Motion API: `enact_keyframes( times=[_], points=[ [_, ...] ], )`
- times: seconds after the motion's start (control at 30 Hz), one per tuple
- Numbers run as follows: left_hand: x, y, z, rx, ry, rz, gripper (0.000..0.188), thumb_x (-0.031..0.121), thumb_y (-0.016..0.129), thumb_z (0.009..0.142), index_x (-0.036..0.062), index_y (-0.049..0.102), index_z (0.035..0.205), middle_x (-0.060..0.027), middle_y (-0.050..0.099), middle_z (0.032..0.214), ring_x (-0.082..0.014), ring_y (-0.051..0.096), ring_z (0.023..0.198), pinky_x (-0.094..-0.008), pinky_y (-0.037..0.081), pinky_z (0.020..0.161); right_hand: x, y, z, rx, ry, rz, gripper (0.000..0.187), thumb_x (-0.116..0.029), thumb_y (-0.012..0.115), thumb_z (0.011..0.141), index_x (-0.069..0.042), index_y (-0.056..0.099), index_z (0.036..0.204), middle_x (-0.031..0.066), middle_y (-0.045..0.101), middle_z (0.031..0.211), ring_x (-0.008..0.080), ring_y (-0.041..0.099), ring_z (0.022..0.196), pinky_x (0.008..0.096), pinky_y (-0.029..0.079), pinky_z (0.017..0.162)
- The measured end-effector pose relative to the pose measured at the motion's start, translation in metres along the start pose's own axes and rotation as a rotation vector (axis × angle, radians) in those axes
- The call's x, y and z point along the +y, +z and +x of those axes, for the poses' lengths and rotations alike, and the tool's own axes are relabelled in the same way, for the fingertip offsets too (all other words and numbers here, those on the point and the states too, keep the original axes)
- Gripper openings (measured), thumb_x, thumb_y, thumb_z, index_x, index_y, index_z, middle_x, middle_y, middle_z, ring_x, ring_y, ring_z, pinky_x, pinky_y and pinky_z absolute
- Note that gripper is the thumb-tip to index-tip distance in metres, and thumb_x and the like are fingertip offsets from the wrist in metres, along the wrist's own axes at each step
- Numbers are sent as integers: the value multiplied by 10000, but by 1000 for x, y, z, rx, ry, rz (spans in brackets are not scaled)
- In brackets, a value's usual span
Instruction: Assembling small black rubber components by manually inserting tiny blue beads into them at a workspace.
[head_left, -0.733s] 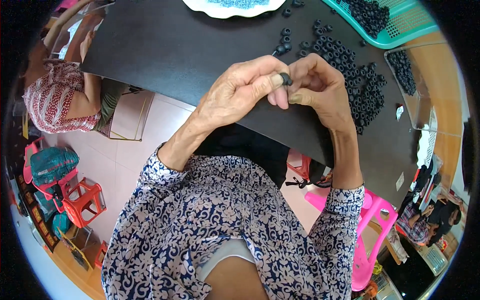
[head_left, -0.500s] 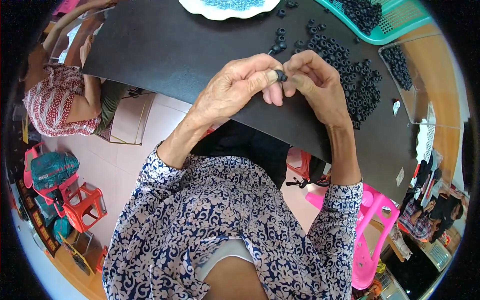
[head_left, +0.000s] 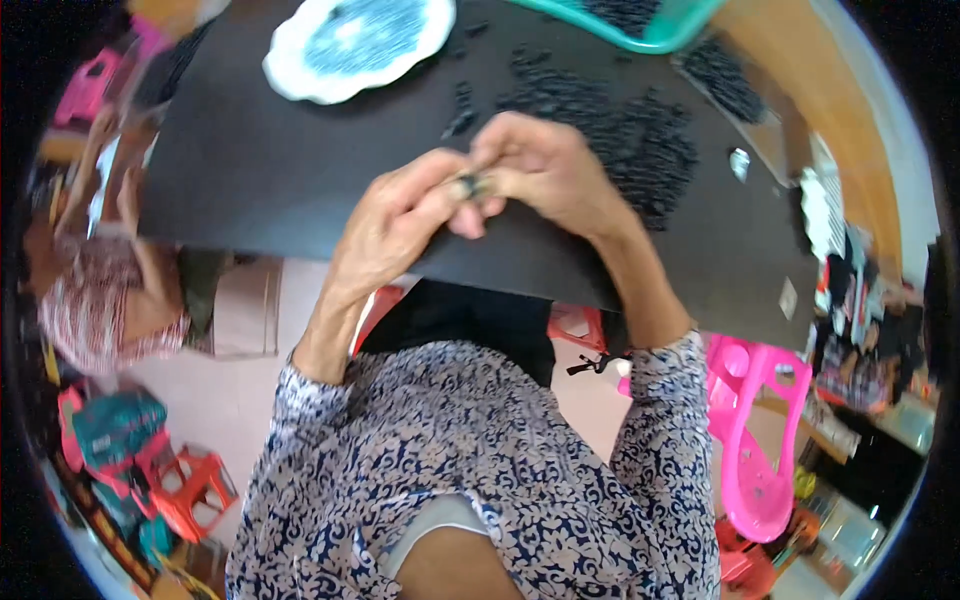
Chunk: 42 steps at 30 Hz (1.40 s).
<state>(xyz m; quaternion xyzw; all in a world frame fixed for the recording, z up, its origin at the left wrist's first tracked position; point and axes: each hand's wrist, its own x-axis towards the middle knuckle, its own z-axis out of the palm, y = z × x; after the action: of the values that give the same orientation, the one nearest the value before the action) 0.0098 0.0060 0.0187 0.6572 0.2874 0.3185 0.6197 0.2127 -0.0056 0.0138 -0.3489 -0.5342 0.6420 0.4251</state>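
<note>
Over the front edge of the dark table [head_left: 250, 170], my two hands meet. My left hand [head_left: 385, 225] is closed, with thumb and fingertips pinching a small black part [head_left: 469, 185]. My right hand [head_left: 555, 175] is closed too, its thumb and fingertips pressed to the other side of that part. Blur and fingers hide the part's details. Just beyond my right hand spreads a loose pile of small black parts [head_left: 655, 150]. A short row of the same parts [head_left: 461, 108] lies behind my fingers.
A white scalloped plate [head_left: 282, 80] of small blue pieces stands at the back. Back right are a green basket [head_left: 655, 44] and a clear box [head_left: 780, 150], both holding black parts. Another person [head_left: 95, 290] sits at the left. A pink chair [head_left: 755, 480] stands at my right.
The view has turned, bringing the white plate further into sight. Both hands appear lower and further left, still together at the black part, now with my right fingertips against it.
</note>
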Motion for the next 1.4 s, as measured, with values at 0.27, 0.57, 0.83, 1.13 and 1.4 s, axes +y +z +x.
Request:
enact_keyframes(
  times=[0.27,0.57,0.83,1.13,1.4],
  points=[
    [-8,3,-6,68,-80,-184,263,177,487,983,-43,606,1066,-35,623,764,-57,549,678,-181,432,627,-7,20,-10,134,-262,-478,240,-39,737,750,-6,670,978,51,631,762,90,609,669,244,497,588],
    [-17,-3,-9,66,15,-216,302,239,488,990,-45,558,1064,-61,578,693,-143,569,748,-249,452,718,-39,-19,-36,461,-198,-682,200,-47,705,793,11,678,983,52,676,740,76,629,616,224,501,574],
    [-7,4,-2,73,-31,-254,252,182,503,972,-45,558,1067,-54,575,696,-139,570,759,-266,464,773,-86,-199,-49,1013,-69,-869,353,-189,689,864,31,643,1136,36,676,776,74,613,655,222,505,621],
    [-20,-5,-5,40,-19,-226,308,249,521,979,-31,560,1102,-57,575,711,-156,575,792,-280,462,786,-48,-107,-26,659,83,-891,166,-128,625,903,-11,690,1001,-20,627,776,33,536,660,190,416,592],
    [-16,-5,-6,26,-21,-227,281,243,511,984,-18,576,1068,-51,586,720,-140,576,785,-270,465,774,-39,-85,-7,392,-121,-1182,161,-45,579,881,-15,676,1005,2,622,778,56,511,658,222,429,606]
  ],
)
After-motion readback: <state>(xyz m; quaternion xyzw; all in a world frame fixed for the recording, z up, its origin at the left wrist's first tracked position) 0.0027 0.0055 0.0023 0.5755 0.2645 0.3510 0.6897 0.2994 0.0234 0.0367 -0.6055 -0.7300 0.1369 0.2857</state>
